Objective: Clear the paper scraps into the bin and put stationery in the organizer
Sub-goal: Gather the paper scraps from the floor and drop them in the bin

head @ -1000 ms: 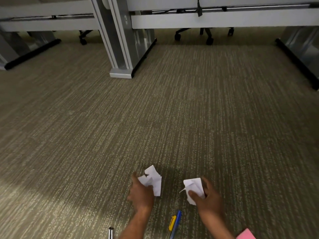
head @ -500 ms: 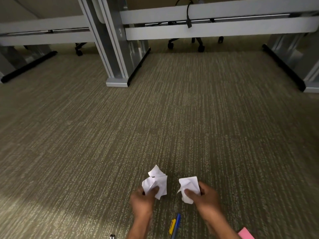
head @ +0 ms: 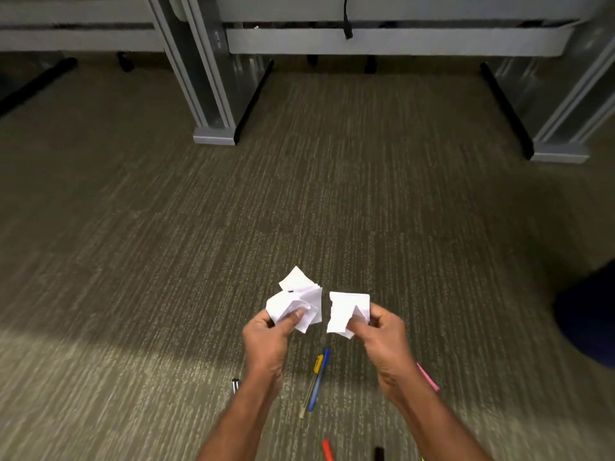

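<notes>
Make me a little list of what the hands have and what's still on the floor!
left hand: shut on a bunch of crumpled white paper
right hand: shut on another white paper piece
between the arms, on the carpet: blue pen and yellow pen, side by side
left of left arm: dark pen tip
beside right wrist: pink sticky pad, partly hidden
bottom edge: red marker, black marker
bin: not in view
organizer: not in view

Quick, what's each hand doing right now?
Left hand: closed on a crumpled paper bundle.
Right hand: closed on a white paper scrap.
</notes>
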### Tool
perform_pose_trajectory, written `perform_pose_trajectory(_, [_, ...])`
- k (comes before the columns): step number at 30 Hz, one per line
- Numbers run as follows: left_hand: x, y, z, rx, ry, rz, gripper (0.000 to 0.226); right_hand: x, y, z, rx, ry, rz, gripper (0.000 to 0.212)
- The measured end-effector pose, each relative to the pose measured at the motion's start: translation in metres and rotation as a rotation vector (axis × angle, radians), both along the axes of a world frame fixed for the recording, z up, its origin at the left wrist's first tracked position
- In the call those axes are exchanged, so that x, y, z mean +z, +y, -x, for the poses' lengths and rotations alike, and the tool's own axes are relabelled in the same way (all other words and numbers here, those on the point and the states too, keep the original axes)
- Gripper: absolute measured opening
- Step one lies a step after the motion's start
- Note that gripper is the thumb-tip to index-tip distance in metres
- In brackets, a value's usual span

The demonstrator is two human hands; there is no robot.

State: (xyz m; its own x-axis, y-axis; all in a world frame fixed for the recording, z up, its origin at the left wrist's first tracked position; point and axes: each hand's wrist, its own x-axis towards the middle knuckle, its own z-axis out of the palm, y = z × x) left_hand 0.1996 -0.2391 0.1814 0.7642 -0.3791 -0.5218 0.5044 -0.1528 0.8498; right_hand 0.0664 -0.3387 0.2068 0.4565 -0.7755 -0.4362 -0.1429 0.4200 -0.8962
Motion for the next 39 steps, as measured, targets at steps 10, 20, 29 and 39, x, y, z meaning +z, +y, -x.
perform_pose_trajectory(10, [0.245, 0.007, 0.051, -0.115, -0.197, 0.041, 0.021, 0.232, 0.026, 0.063, -0.265, 0.034, 0.271, 0.042])
perform_pose_trajectory(20, [0.394, -0.052, 0.153, -0.169, -0.369, 0.05, 0.008, 0.388, -0.001, 0.159, -0.317, 0.272, 0.634, 0.024])
perform_pose_trajectory(29, [0.407, -0.189, 0.294, -0.181, -0.589, -0.022, 0.03, 0.386, -0.145, 0.285, -0.313, 0.417, 0.814, 0.018])
perform_pose_trajectory(39, [0.358, -0.343, 0.426, -0.378, -0.758, -0.133, 0.02, 0.342, -0.287, 0.419, -0.302, 0.662, 0.788, 0.012])
